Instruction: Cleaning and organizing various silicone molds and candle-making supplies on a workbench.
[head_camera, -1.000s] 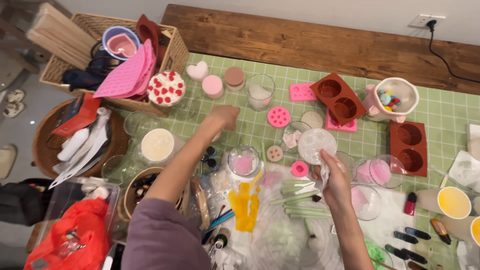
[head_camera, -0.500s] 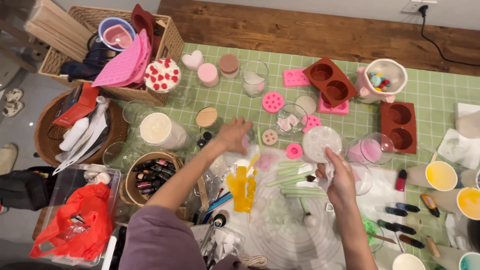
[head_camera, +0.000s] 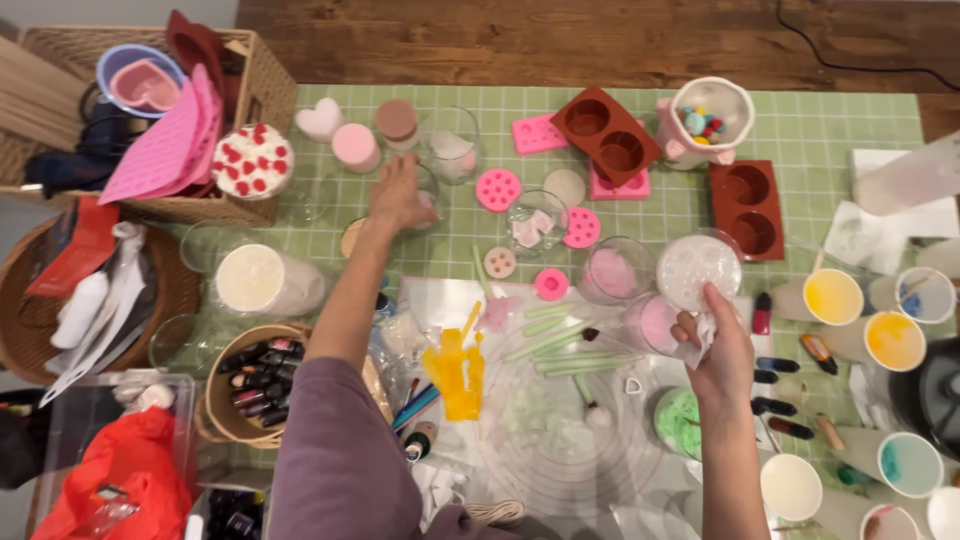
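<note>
Head view | left hand (head_camera: 400, 195) reaching over a clear glass cup (head_camera: 425, 190) near the pink candle (head_camera: 355, 147), fingers loosely spread, grip unclear | right hand (head_camera: 712, 345) pinching a crumpled wipe (head_camera: 700, 335) beside the frosted jar (head_camera: 698, 268) | glass: probably rigid, slick, fragile, best held round the wall | cup mostly hidden under the hand.
</note>
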